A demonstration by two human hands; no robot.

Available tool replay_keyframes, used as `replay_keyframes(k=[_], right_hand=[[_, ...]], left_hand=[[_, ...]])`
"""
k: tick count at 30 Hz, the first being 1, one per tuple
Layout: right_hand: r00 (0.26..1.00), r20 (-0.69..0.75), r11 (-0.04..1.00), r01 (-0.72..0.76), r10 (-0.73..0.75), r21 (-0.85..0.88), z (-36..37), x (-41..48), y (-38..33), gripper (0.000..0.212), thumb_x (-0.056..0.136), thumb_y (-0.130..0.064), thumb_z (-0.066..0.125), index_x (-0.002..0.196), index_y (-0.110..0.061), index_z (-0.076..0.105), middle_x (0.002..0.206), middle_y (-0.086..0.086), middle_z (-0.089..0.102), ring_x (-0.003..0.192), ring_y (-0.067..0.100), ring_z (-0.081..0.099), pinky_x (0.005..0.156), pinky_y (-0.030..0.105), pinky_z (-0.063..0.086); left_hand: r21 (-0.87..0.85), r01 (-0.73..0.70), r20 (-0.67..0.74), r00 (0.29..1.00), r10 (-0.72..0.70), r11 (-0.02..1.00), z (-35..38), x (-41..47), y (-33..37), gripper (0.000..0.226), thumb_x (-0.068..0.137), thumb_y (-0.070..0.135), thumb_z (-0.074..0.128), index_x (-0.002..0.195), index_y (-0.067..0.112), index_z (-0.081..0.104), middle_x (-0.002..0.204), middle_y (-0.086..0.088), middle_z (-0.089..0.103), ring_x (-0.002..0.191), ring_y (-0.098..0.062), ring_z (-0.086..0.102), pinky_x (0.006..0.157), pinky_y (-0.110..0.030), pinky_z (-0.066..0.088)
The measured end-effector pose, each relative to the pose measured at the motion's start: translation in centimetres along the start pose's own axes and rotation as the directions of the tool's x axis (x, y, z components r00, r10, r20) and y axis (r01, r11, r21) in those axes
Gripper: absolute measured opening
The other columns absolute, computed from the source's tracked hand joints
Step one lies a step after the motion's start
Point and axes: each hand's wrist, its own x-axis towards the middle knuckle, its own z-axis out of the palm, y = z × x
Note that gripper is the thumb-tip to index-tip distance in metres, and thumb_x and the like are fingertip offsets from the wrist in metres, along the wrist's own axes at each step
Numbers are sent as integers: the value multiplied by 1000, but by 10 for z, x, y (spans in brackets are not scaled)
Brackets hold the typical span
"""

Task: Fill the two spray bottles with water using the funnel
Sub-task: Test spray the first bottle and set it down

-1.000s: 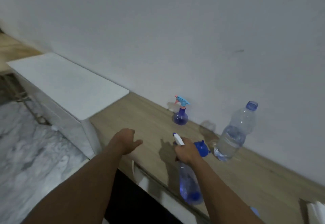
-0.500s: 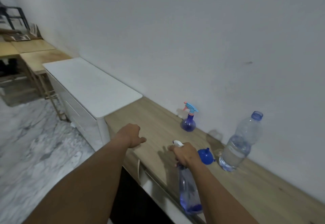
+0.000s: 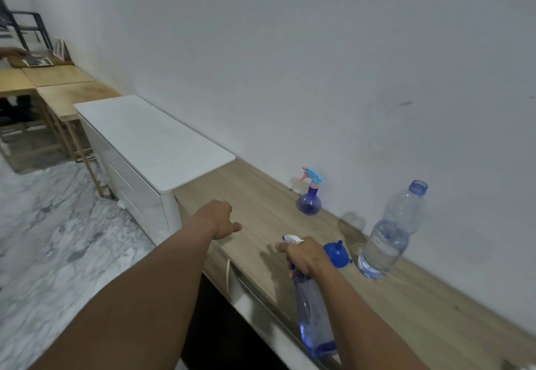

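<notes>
- The right hand (image 3: 304,256) grips the trigger head of a tall spray bottle (image 3: 311,311). Its fingers are curled round the neck, and the white nozzle pokes out to the left above the knuckles.
- The tall spray bottle has a clear, blue-tinted body and is upright at the front edge of the wooden worktop (image 3: 261,195). I cannot tell whether its base rests on the worktop.
- The left hand (image 3: 219,218) holds nothing. Its fingers are loosely curled under, the thumb points right, and it is over the left part of the worktop, well apart from the bottles.
- A blue funnel (image 3: 338,255) lies on the worktop just behind the right hand, between it and the water bottle (image 3: 391,236).
- The water bottle is clear plastic, uncapped and partly full. It stands near the wall (image 3: 319,65).
- A small spray bottle (image 3: 310,201), with a round blue body and a light-blue and pink trigger head, stands further back by the wall.
- A white cabinet (image 3: 150,137) meets the left end of the worktop, with marbled floor (image 3: 58,239) in front of it.
</notes>
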Motion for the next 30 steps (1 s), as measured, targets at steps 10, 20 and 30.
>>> replay_keyframes(k=[10, 20, 30], right_hand=[[999, -22, 999, 49, -49, -7, 0, -18, 1, 50, 68, -50, 64, 98, -11, 57, 70, 10, 75, 60, 26, 73, 67, 40, 58], [977, -138, 987, 163, -163, -12, -10, -25, 0, 50, 62, -59, 54, 95, -21, 56, 84, 6, 72, 74, 27, 73, 80, 49, 61], [884, -212, 899, 435, -417, 47, -32, -24, -33, 14, 84, -24, 67, 85, -11, 68, 75, 8, 70, 65, 21, 67, 63, 37, 54]], left_hand=[[-14, 10, -16, 1000, -10, 1000, -3, -19, 2, 67, 88, 56, 61, 134, 8, 56, 134, -10, 59, 122, -28, 56, 100, -40, 48], [-167, 37, -25, 999, -41, 985, 7, -34, 12, 78, 85, 52, 69, 147, 11, 44, 146, -9, 51, 131, -26, 51, 106, -36, 44], [-438, 73, 259, 965, 48, 896, 44, -41, 52, 74, 54, 20, 91, 124, 21, 67, 117, -3, 69, 105, -18, 65, 94, -28, 52]])
